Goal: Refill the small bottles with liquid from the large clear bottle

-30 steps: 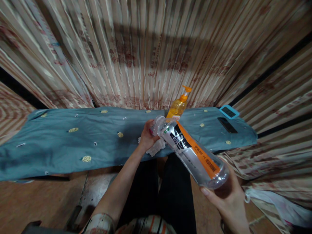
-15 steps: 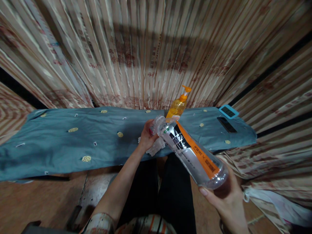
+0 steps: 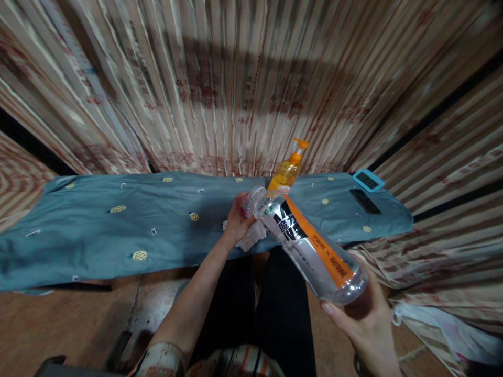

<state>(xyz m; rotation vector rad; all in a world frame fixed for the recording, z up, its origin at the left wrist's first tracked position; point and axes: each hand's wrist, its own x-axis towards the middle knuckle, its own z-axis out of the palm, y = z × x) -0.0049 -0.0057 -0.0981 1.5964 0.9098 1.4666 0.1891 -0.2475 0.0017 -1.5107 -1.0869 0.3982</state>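
Your right hand (image 3: pixel 367 319) grips the drink bottle (image 3: pixel 310 246) by its bottom. Your left hand (image 3: pixel 238 220) pinches a white wipe (image 3: pixel 253 236) at its neck, mid-wipe. Next, rub gently down.

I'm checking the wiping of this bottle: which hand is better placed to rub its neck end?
Left. The left hand is at the bottle neck with a white cloth; the right hand cups the base, supporting it.
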